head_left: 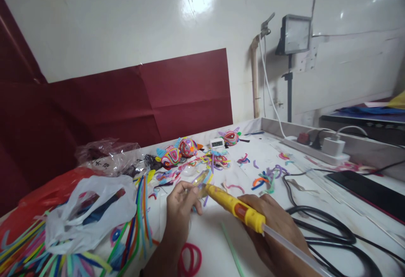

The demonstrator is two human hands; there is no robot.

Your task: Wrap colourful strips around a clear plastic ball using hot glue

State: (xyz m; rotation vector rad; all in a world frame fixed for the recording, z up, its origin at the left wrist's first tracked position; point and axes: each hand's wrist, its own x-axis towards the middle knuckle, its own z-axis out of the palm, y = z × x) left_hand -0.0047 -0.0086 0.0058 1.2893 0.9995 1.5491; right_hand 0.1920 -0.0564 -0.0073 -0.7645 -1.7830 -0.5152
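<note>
Your right hand (pixel 275 226) is wrapped tight round the yellow glue gun (pixel 236 207), clear glue stick (pixel 294 249) poking out the back toward you, nozzle aimed at your left hand (pixel 182 207). Left hand fingers pinched together on a small clear piece (pixel 202 180) right at the gun's tip; can't tell exactly what it is. Both hands close together over the white desk (pixel 215 235), not touching each other. Landmark is the glue gun: just behind its tip, a scatter of short pipe-cleaner scraps (pixel 265 180); further behind, three colourful pipe-cleaner figures (pixel 177 152) near the wall, a small digital clock (pixel 217 143) beside them. Left of the gun, a white plastic bag (pixel 91 213) over a bundle of long pipe cleaners (pixel 139 222), a red bag (pixel 47 192) further left. Near side of the gun, a pink pipe-cleaner loop (pixel 190 258) and a green strip (pixel 232 249) on the desk. Right of the gun, black cables (pixel 322 222), a dark phone (pixel 370 190), a power strip (pixel 316 146) with a white charger (pixel 332 145) further back.
</note>
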